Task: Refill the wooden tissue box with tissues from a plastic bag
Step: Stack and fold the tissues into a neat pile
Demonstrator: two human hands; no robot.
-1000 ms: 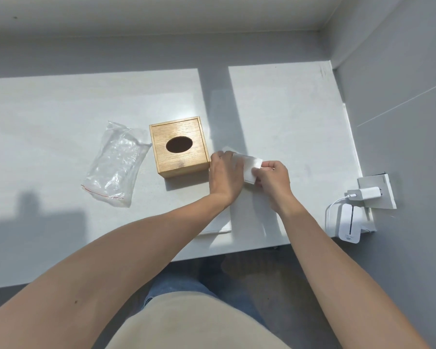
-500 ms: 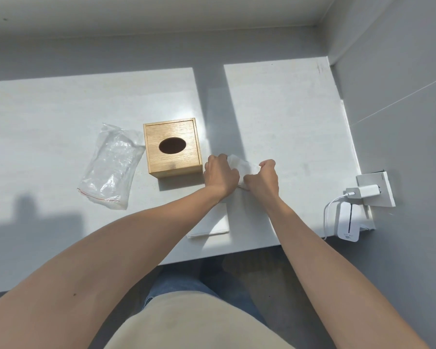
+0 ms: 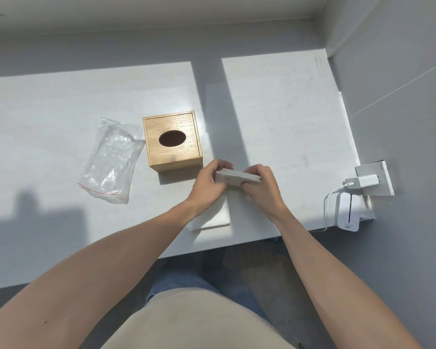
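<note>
Fingers of both hands curl round the ends of a folded tissue stack (image 3: 237, 178) — the left hand (image 3: 208, 183) pinching its left end, the right hand (image 3: 261, 188) its right — held just above the table (image 3: 287, 117). More tissues (image 3: 213, 215) lie flat below the wrists. The wooden tissue box (image 3: 173, 142) stands just beside, lid on, oval slot dark; the plastic bag (image 3: 110, 159) looks emptied. Judged step: squaring the stack — next, the box must be opened to take it
</note>
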